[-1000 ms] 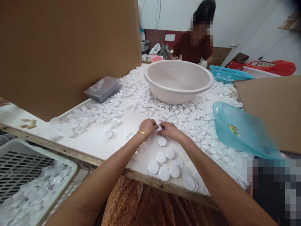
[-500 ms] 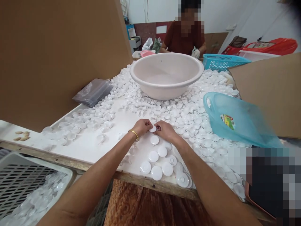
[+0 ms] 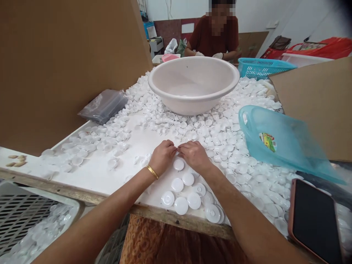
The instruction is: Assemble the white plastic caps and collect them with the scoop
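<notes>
My left hand [image 3: 163,156], with a gold bangle at the wrist, and my right hand [image 3: 194,156] meet at their fingertips just above the white tabletop [image 3: 107,183]. Both are closed in a pinch. Whatever lies between the fingers is hidden. Right below them on the table is a white round plastic cap [image 3: 179,164]. Nearer the front edge lie several more caps like the flat white one [image 3: 181,205]; some show a raised ring in the middle. Small white cup-shaped plastic pieces [image 3: 220,141] heap up beyond and to the right of my hands.
A large white basin [image 3: 192,103] stands on the heap. Right: blue translucent basket [image 3: 286,143], phone [image 3: 315,216], cardboard. Left: tall cardboard [image 3: 68,73], plastic bags [image 3: 103,106], peanuts [image 3: 16,161], and a crate [image 3: 24,209] of pieces below. A gloved co-worker [image 3: 211,40] sits opposite.
The white cap pinched between my hands half a second ago is out of sight now. My fingers have drawn closer together. The co-worker's hands have moved behind the basin.
</notes>
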A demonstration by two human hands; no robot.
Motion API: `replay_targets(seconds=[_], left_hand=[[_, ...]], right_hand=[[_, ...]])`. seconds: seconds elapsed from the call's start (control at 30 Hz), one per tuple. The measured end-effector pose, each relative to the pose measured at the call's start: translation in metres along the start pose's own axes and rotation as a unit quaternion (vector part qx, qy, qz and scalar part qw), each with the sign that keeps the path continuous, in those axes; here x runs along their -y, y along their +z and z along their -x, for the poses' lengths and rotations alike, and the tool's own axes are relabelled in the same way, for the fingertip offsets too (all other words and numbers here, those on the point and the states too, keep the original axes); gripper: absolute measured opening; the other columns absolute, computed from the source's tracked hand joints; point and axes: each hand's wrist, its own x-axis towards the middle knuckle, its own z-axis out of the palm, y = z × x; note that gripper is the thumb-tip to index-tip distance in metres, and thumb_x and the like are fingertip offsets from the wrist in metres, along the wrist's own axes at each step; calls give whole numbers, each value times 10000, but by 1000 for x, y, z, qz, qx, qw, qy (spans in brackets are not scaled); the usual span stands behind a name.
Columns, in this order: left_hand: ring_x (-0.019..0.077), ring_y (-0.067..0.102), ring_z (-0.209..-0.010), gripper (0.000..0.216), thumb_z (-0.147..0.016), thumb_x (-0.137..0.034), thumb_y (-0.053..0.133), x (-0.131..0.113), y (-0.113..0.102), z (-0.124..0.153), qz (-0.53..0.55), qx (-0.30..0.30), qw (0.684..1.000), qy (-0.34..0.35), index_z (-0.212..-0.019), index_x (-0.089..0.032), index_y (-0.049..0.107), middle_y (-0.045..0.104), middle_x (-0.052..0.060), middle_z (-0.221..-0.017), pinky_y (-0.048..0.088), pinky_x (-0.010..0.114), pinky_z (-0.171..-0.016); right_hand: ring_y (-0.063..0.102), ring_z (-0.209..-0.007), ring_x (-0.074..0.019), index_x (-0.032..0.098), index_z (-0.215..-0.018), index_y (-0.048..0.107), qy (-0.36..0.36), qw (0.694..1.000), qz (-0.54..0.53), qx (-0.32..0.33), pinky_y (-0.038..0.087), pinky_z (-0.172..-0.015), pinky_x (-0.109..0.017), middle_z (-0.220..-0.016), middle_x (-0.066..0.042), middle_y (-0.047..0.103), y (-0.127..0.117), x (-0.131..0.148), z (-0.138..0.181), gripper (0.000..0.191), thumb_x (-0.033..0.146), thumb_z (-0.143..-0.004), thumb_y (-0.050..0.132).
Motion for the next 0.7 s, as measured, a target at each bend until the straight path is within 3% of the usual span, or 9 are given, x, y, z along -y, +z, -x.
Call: replay_targets(seconds=[0.07, 0.17, 0.37, 0.7], left_hand=[[184, 572, -890, 222, -857, -152, 410, 0, -1, 9, -31, 11, 997, 72, -869, -143, 631, 627, 89, -951, 497, 310, -774], [202, 560, -994, 276, -872, -168, 388, 0, -4, 18, -59, 19, 992, 110, -1042, -91, 591, 603, 132, -1081, 498, 325, -840], [256, 414, -1219, 396, -899, -280, 350, -1, -9, 26, -103, 67, 984, 127, -1201, -72, 500, 512, 157, -1252, 258, 490, -1071], [228, 398, -1235, 401, -917, -274, 290, -7, -2, 30, -104, 65, 989, 78, -1239, -114, 468, 484, 123, -1294, 78, 536, -1097]], right_hand=[[529, -961, -171, 199, -897, 648, -17, 1000, 12, -10, 338, -819, -322, -975, -35, 662, 2, -1, -1, 148, 237, -853, 512], [512, -1028, -182, 205, -918, 648, -16, 1000, 21, -4, 346, -817, -326, -1021, -32, 660, 1, 1, -1, 172, 237, -867, 486], [387, -1226, -224, 184, -1154, 566, -23, 998, 38, 52, 264, -996, -417, -1234, -48, 553, -9, 9, 13, 348, 115, -879, 365], [320, -1273, -268, 34, -1251, 468, -8, 993, 50, 105, 178, -1066, -465, -1315, -176, 445, -12, 26, 14, 436, 77, -831, 362]])
